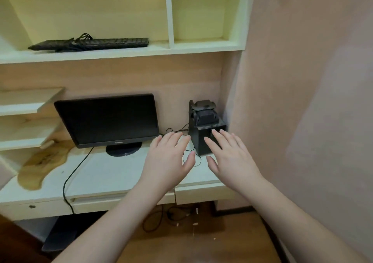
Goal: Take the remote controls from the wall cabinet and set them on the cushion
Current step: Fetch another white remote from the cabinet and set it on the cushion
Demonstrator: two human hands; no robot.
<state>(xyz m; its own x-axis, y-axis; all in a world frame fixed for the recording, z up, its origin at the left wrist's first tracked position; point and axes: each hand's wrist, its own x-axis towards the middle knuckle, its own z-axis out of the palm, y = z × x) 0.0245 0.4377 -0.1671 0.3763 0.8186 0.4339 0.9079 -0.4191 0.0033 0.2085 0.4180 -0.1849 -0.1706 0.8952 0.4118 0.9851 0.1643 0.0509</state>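
Both my hands reach forward over the white desk, palms down, fingers spread and holding nothing. My left hand (pixel 168 159) hovers right of the monitor. My right hand (pixel 230 157) is in front of a black box (pixel 203 141) that carries dark devices on top. The wall cabinet (pixel 169 14) above has cream open compartments; the left one holds a black keyboard (pixel 90 44) with a tangled cable. No remote control or cushion is clearly visible.
A black monitor (pixel 109 119) stands on the desk (pixel 105 174), its cable running over the front edge. Small side shelves (pixel 26 103) sit at the left. A pink wall (pixel 302 101) closes the right side. Cables and small scraps lie on the wooden floor (pixel 181 232).
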